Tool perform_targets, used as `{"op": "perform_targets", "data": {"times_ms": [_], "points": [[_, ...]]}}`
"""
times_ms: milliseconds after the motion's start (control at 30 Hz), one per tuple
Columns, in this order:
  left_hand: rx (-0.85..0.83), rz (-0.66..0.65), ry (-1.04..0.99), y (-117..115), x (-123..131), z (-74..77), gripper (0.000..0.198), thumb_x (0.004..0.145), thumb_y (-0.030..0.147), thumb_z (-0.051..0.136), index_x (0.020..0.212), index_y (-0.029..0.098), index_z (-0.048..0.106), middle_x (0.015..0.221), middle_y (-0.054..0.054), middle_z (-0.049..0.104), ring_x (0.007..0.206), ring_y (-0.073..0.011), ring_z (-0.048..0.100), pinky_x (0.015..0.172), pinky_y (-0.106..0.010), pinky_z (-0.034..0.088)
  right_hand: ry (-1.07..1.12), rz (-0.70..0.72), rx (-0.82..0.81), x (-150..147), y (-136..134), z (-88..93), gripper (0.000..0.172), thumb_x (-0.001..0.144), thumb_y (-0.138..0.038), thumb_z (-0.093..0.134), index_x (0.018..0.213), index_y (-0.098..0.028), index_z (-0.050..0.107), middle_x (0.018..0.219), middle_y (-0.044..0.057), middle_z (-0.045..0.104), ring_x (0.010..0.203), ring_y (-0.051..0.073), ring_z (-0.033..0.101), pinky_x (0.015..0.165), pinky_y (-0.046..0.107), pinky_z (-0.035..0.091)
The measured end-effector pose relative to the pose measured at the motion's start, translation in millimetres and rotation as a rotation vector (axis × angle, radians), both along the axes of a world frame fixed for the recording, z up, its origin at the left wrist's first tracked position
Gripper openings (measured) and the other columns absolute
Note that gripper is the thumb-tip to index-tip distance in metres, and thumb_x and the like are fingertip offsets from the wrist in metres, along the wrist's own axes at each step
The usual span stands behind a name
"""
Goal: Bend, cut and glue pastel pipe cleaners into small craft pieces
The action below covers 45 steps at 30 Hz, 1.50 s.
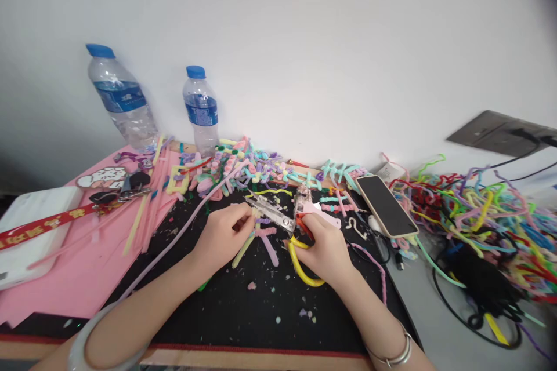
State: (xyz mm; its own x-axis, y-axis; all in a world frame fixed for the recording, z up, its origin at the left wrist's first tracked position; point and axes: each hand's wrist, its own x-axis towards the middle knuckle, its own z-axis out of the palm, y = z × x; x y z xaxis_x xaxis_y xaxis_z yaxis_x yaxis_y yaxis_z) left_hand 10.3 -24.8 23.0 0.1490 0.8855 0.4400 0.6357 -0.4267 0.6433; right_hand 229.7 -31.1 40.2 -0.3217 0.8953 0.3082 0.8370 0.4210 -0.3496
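Note:
My left hand (224,235) is closed in a pinch on a small bundle of pipe cleaners (256,239), yellow-green, pink and lilac, held just over the black mat (243,307). My right hand (324,249) grips yellow-handled scissors (285,225); the metal blades point left and meet the bundle right beside my left fingertips. A long lilac pipe cleaner (174,240) trails from the pile down past my left forearm. Coloured fluff scraps dot the mat.
Two water bottles (122,98) (201,109) stand by the wall. Pink paper (87,255) with keys lies left, a white box (30,226) beyond. A phone (386,206) lies right of my hands, then a pipe-cleaner heap (478,208), black cables (478,284) and a wall socket (505,133).

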Motion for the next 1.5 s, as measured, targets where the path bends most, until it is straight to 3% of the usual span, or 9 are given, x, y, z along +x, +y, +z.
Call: {"op": "perform_targets", "data": {"times_ms": [1033, 1500], "points": [[-0.026, -0.01, 0.087, 1.2, -1.6, 0.3, 0.021, 0.084, 0.013, 0.045, 0.064, 0.018, 0.045, 0.059, 0.004, 0.045, 0.055, -0.011, 0.046, 0.054, -0.022, 0.033, -0.07, -0.013, -0.028, 0.6, 0.6, 3.0, 0.022, 0.072, -0.036, 0.064, 0.073, -0.019, 0.05, 0.069, 0.0, 0.056, 0.06, 0.015, 0.05, 0.055, 0.024, 0.033], [-0.032, -0.008, 0.127, 2.2, -1.7, -0.5, 0.023, 0.085, 0.015, 0.044, 0.062, 0.019, 0.042, 0.058, 0.004, 0.043, 0.054, -0.0114, 0.044, 0.054, -0.023, 0.031, -0.121, -0.007, 0.058, 4.0, 2.6, 1.1, 0.023, 0.073, -0.038, 0.062, 0.066, -0.021, 0.048, 0.063, 0.0, 0.053, 0.054, 0.014, 0.046, 0.051, 0.024, 0.03]]}}
